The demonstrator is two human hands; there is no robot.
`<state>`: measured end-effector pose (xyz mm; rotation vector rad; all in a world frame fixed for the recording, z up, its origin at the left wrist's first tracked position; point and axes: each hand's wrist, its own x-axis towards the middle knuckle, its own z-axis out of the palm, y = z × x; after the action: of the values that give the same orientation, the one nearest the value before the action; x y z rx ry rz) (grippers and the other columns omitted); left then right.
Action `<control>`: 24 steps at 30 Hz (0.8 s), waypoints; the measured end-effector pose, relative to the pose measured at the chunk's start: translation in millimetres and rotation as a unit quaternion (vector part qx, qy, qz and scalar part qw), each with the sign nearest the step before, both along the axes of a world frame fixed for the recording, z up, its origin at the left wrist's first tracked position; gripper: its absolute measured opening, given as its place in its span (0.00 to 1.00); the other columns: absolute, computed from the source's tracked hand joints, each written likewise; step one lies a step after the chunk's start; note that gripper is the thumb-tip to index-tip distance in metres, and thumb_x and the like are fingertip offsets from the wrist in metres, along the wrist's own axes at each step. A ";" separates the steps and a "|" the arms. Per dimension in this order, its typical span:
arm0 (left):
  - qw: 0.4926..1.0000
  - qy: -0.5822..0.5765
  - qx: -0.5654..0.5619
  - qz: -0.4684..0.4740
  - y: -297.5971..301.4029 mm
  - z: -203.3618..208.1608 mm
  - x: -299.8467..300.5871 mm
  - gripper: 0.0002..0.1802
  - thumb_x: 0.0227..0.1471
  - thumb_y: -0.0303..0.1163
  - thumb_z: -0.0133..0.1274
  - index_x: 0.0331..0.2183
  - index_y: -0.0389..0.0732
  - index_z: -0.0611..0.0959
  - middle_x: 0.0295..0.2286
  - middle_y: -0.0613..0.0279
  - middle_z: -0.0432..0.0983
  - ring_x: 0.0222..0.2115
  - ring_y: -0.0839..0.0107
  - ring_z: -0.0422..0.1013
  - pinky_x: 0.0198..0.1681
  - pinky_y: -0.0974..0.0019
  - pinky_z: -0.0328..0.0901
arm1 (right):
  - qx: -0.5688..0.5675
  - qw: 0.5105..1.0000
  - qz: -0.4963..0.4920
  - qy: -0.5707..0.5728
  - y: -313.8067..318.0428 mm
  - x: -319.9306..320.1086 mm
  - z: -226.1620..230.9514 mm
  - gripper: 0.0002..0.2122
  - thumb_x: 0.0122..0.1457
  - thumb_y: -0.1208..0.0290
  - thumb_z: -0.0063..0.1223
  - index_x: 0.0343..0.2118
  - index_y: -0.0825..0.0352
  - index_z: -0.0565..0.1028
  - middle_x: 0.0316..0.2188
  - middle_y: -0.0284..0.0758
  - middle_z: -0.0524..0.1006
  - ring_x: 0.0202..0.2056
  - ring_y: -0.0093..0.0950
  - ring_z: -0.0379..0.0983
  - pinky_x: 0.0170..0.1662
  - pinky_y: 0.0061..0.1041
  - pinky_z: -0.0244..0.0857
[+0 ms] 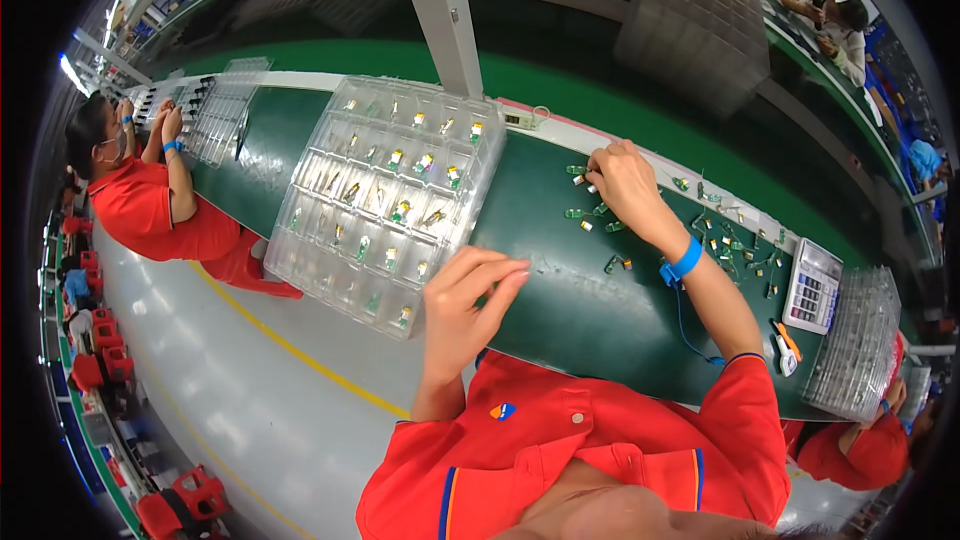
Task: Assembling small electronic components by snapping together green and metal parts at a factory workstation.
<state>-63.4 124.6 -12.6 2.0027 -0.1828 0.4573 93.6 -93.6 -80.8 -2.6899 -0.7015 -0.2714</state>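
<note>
My left hand [468, 302] hovers by the right edge of a clear plastic tray [318, 165], thumb and forefinger brought together at the tips. Anything between them is too small to make out. The tray's compartments hold many small green circuit boards [396, 160] with silvery parts; some compartments look bare. Over the green bench my right hand [630, 195], wearing a blue wrist strap [683, 262], reaches down with its fingers pinched at a small green circuit board [577, 171]. Several similar boards [612, 226] lie loose beneath and beside this hand.
More loose boards [735, 240] are scattered to the right. Beyond them are a calculator [813, 285], an orange-handled tool [787, 342] and stacked clear trays [855, 340]. A grey post [437, 15] rises behind the tray. Co-workers in red sit left [150, 195] and right [855, 450].
</note>
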 end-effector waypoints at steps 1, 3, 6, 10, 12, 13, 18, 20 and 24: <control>1.000 0.014 -0.015 -0.024 -3.5 -3.8 4.2 0.05 0.44 0.19 0.57 0.28 0.35 0.84 0.24 0.60 0.76 0.24 0.74 0.72 0.26 0.75 0.64 | 0.027 0.999 0.017 -0.001 -4.9 4.7 -6.8 0.04 0.48 0.75 0.55 0.25 0.71 0.74 0.24 0.43 0.75 0.36 0.41 0.69 0.39 0.35 0.65; 0.999 0.016 -0.024 -0.020 -5.7 -12.8 13.2 0.05 0.45 0.20 0.57 0.29 0.35 0.84 0.24 0.60 0.76 0.24 0.75 0.72 0.25 0.75 0.64 | 0.043 0.999 0.021 0.011 -3.6 -0.6 2.7 0.04 0.48 0.76 0.55 0.24 0.71 0.74 0.23 0.43 0.75 0.34 0.40 0.71 0.38 0.35 0.65; 0.998 0.032 -0.050 -0.007 -12.0 -15.0 31.6 0.05 0.46 0.21 0.57 0.30 0.35 0.84 0.24 0.60 0.76 0.25 0.75 0.72 0.25 0.74 0.64 | 0.089 0.991 0.025 0.094 -0.7 -14.2 31.9 0.04 0.50 0.76 0.54 0.26 0.71 0.74 0.21 0.42 0.77 0.26 0.38 0.74 0.33 0.33 0.67; 0.997 -0.006 -0.077 -0.024 -26.9 -18.2 59.1 0.08 0.48 0.23 0.56 0.34 0.35 0.82 0.27 0.57 0.77 0.26 0.73 0.74 0.28 0.73 0.68 | 0.147 0.964 0.161 0.153 14.0 -39.6 72.6 0.04 0.52 0.75 0.52 0.28 0.70 0.74 0.22 0.39 0.77 0.27 0.36 0.75 0.34 0.32 0.67; 0.995 0.049 -0.077 -0.049 -32.6 -18.1 65.2 0.09 0.49 0.22 0.55 0.36 0.34 0.82 0.29 0.57 0.77 0.29 0.72 0.75 0.30 0.72 0.70 | 0.115 0.973 0.184 0.079 15.2 -46.4 77.3 0.04 0.52 0.75 0.52 0.28 0.70 0.74 0.23 0.40 0.77 0.27 0.37 0.74 0.35 0.32 0.66; 0.985 0.096 -0.121 -0.078 -33.9 -22.6 67.2 0.09 0.50 0.22 0.55 0.36 0.33 0.81 0.29 0.57 0.77 0.30 0.72 0.75 0.30 0.72 0.70 | 0.107 0.973 0.187 0.076 14.1 -48.3 79.2 0.05 0.51 0.74 0.55 0.29 0.70 0.74 0.23 0.40 0.77 0.27 0.36 0.74 0.34 0.31 0.67; 0.910 0.239 -0.283 -0.187 -22.3 -43.5 67.5 0.11 0.51 0.22 0.54 0.39 0.28 0.79 0.31 0.55 0.77 0.31 0.72 0.75 0.31 0.72 0.72 | 0.171 0.942 0.148 0.248 10.9 -51.4 85.9 0.08 0.49 0.73 0.59 0.30 0.70 0.74 0.24 0.40 0.77 0.27 0.32 0.75 0.33 0.27 0.67; 0.888 0.259 -0.319 -0.208 -15.0 -43.5 66.2 0.13 0.51 0.22 0.54 0.40 0.28 0.78 0.32 0.54 0.77 0.31 0.71 0.75 0.32 0.72 0.72 | 0.185 0.935 0.148 0.265 11.3 -54.8 87.6 0.09 0.48 0.73 0.60 0.31 0.70 0.74 0.23 0.39 0.77 0.28 0.30 0.76 0.33 0.25 0.67; 0.839 0.265 -0.424 -0.216 -7.3 -41.3 57.7 0.13 0.51 0.20 0.53 0.41 0.28 0.78 0.34 0.53 0.77 0.31 0.70 0.75 0.33 0.70 0.73 | 0.295 0.911 0.123 0.260 14.0 -63.7 88.7 0.11 0.48 0.75 0.61 0.34 0.70 0.74 0.25 0.36 0.78 0.30 0.26 0.77 0.36 0.23 0.68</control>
<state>-5.7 117.3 -53.9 1.0857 -0.0564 -0.2942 29.9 -79.6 7.9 -1.9423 -0.6452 0.2601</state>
